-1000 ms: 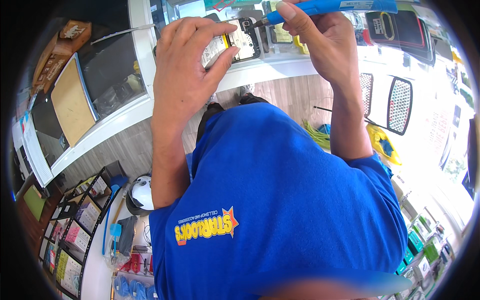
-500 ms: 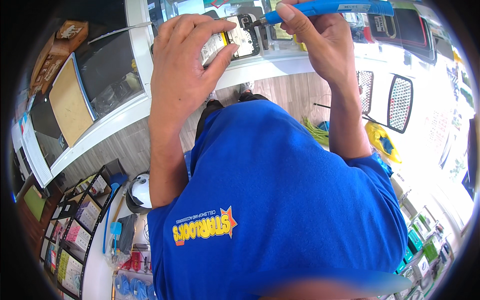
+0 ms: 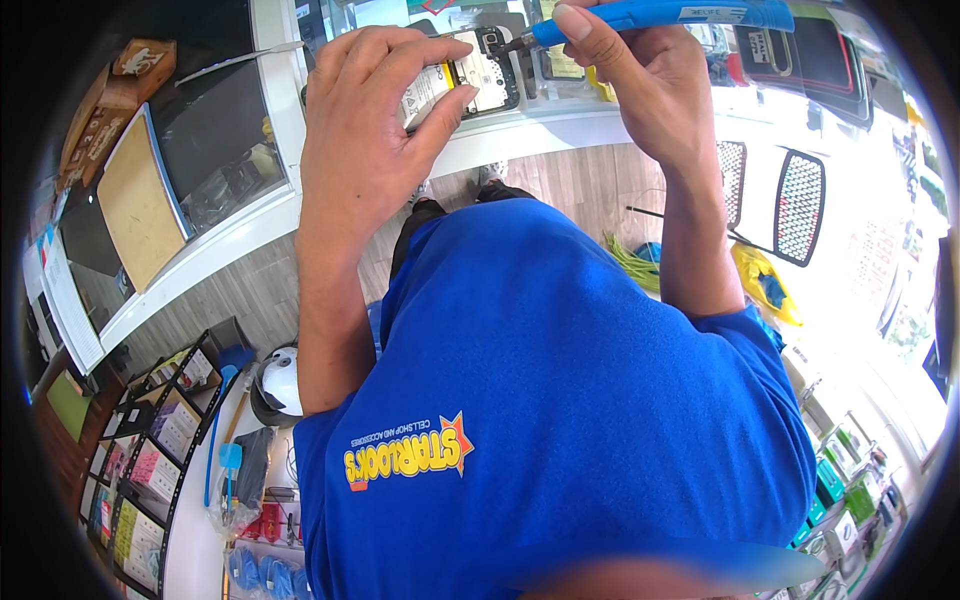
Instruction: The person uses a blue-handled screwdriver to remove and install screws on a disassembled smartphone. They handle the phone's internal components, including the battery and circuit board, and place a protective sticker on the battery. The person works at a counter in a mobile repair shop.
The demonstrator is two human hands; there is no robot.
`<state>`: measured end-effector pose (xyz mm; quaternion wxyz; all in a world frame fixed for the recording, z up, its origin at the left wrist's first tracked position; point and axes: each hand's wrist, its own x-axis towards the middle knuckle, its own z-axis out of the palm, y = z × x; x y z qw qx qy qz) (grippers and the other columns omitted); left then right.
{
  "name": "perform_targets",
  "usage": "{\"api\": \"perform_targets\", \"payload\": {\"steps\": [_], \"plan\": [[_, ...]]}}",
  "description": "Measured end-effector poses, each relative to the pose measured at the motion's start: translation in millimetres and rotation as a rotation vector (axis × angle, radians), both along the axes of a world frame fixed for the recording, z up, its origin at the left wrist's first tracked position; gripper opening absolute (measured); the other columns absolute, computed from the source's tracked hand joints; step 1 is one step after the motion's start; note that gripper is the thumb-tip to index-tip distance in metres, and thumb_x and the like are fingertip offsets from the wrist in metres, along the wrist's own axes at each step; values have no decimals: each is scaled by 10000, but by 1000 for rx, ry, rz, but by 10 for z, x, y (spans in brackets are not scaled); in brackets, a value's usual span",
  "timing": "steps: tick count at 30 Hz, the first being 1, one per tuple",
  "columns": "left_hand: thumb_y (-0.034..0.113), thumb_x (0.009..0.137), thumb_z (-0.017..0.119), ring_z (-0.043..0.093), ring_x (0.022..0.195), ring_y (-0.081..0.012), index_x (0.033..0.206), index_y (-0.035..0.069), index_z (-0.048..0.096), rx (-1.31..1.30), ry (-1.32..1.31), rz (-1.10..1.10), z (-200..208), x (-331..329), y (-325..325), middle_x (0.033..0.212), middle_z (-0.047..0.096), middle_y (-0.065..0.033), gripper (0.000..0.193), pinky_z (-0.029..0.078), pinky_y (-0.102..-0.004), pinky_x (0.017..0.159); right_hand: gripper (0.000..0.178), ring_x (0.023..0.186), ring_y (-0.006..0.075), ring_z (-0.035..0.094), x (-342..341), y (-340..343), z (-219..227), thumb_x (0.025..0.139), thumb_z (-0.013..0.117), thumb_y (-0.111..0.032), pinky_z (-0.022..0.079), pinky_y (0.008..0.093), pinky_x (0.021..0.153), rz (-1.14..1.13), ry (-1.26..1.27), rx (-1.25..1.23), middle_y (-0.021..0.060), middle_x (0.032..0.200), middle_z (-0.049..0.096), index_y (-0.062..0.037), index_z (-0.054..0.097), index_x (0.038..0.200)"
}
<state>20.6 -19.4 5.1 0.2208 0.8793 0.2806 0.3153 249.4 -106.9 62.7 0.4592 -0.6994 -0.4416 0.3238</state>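
An opened phone (image 3: 492, 82) lies on the glass-topped counter, with its battery (image 3: 425, 95) and inner plate exposed. My left hand (image 3: 365, 125) rests over the battery end, its fingers and thumb curved around the phone and holding it steady. My right hand (image 3: 660, 90) grips a blue-handled tool (image 3: 660, 14) with a dark pointed tip. That tip is at the phone's right end; whether it touches the phone is too small to tell.
A white counter edge (image 3: 570, 135) runs just below the phone. On the left stand a tan board (image 3: 145, 200) and a wooden sign (image 3: 110, 120). To the right lie a dark mat (image 3: 850, 75) and a yellow bag (image 3: 768, 285). A shelf with boxes (image 3: 160, 430) is lower left.
The blue tool and my right hand have shifted very slightly to the right. My left hand and the phone stay where they were.
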Motion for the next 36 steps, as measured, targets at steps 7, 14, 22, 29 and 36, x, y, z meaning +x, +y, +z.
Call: {"api": "perform_targets", "payload": {"steps": [7,14,22,29,36], "plan": [[245,900,869,584,1233,-290,1189,194,807,22,0,4,-4,0,7,1180,707,-20,300,449,-440,1077,326,891,109,646,55,-4,-115,1026,817,-306,510,290,773,70,-84,102,42,937,726,8,744,1070],[253,902,866,590,1231,-295,1191,193,809,34,-4,0,-19,-5,16,1196,711,-28,300,458,-445,1073,265,820,112,660,-39,-21,70,1003,834,-236,518,298,701,97,-125,90,54,909,741,16,761,1045],[242,905,856,592,1225,-292,1189,182,813,24,-11,-9,-9,-14,16,1197,711,-28,293,463,-444,1062,239,763,137,673,-87,57,156,977,837,-219,516,310,666,152,-305,71,78,885,760,12,797,1023],[249,906,856,590,1217,-295,1193,184,813,23,-35,-8,-22,-16,19,1194,709,-31,297,463,-444,1057,277,707,160,669,-151,162,231,987,825,-263,515,336,640,184,-312,54,113,824,749,13,809,987],[261,908,858,591,1208,-299,1196,188,815,19,-31,-11,-22,-14,24,1190,709,-39,300,465,-442,1058,384,610,182,647,-198,232,439,976,825,-382,467,376,562,115,-445,-276,107,678,696,0,815,934]]}}
